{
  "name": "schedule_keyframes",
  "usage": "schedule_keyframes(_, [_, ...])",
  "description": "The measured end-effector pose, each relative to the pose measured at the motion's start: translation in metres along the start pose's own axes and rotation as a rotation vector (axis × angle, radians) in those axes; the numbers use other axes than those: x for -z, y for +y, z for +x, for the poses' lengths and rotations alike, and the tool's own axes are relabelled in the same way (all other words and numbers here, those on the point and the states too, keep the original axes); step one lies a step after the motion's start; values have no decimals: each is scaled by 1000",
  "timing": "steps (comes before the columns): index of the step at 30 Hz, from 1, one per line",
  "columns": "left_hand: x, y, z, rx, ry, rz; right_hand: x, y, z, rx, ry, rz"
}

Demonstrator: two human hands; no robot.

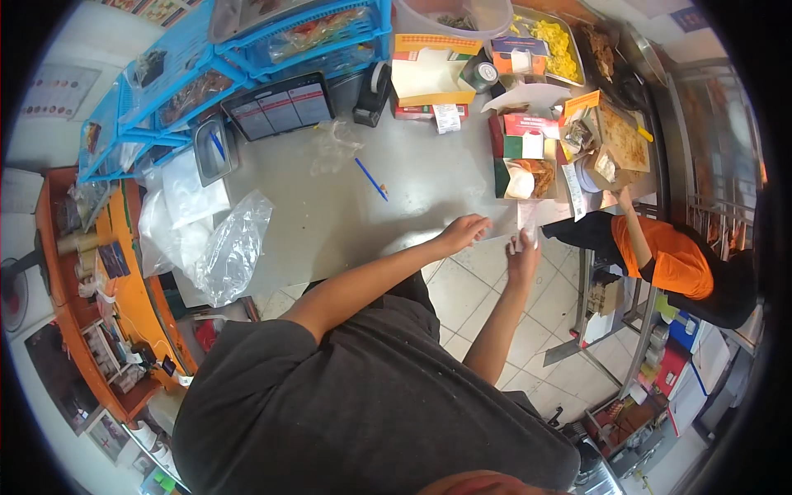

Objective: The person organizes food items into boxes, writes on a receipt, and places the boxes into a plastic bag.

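Pinching a white paper slip (525, 216) near the frame's centre-right, the right hand (522, 256) grips its lower end while the left hand (464, 231) (fingers curled) holds a clear plastic sheet (495, 224) at the steel counter (346, 214) edge.

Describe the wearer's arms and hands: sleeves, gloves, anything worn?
Both hands are bare: no gloves on the left hand or the right hand. No watch, band or ring is visible at this size. The forearms are uncovered; a dark grey short-sleeved T-shirt ends above the elbows.
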State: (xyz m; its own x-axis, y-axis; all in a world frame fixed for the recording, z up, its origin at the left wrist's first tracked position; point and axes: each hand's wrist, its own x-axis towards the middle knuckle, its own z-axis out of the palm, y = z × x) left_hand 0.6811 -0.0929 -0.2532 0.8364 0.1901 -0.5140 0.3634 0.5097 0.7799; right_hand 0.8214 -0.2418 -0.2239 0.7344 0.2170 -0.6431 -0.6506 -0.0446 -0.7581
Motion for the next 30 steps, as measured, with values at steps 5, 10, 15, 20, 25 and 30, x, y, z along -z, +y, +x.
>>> schedule_keyframes(5, [37, 5, -75, 96, -12, -263, -68, 54, -121, -61, -244, 206])
schedule_keyframes(10, [102, -2, -169, -211, 176, -279, -127, 104, -200, -106, -807, -576])
schedule_keyframes(15, [159, -25, -223, -445, 665, 1, -164, 118, -171, 171, -1451, -1252])
schedule_keyframes(20, [201, -63, -226, -345, 1117, 864, -219, 151, -104, 1129, -407, -1160])
schedule_keyframes(25, [223, -66, -258, -452, 972, 1145, -228, 163, -63, 1095, -454, -1293])
schedule_keyframes(30, [234, -76, -289, -467, 392, 1407, -224, 150, -70, 983, -560, -1271])
